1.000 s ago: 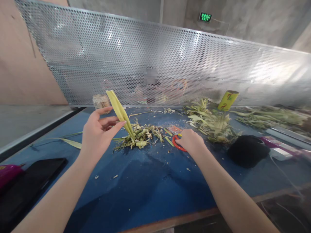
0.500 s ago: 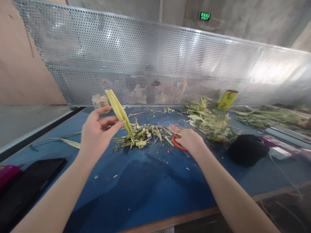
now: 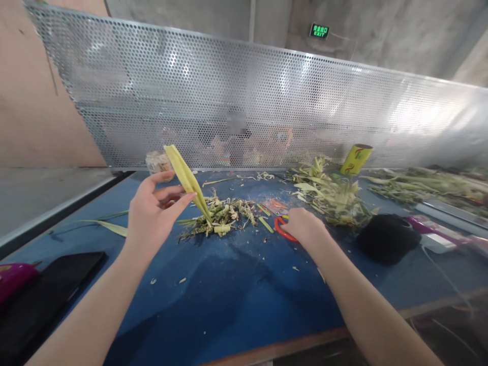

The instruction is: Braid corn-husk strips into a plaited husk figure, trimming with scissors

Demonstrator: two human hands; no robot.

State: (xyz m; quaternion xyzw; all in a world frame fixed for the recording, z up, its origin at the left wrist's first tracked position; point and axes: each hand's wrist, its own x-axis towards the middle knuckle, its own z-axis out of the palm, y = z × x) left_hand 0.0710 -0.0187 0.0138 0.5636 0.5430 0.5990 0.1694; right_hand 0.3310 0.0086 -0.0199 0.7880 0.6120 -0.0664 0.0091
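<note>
Between its thumb and fingers, my left hand (image 3: 158, 211) pinches a long yellow-green corn husk strip (image 3: 186, 178), which is creased lengthwise and tilted. The strip's lower end reaches down to a heap of dried plant scraps (image 3: 219, 216) on the blue table (image 3: 229, 295). To the right of the heap, my right hand (image 3: 305, 226) is closed at a pair of scissors with red handles (image 3: 284, 231). Its fingertips and most of the scissors are hidden behind the hand. Small cut green pieces (image 3: 266, 224) lie just left of the scissors.
A perforated metal screen (image 3: 213, 91) stands along the table's back. Husks (image 3: 328, 193) are piled at the right, near a yellow can (image 3: 356, 159) and a black bundle (image 3: 389, 239). A phone (image 3: 61, 279) lies at left front; a jar (image 3: 157, 162) stands behind my left hand.
My right hand and the red scissor handles have shifted slightly to the right. The left hand keeps its pinch on the husk strip. The view has tilted a little.
</note>
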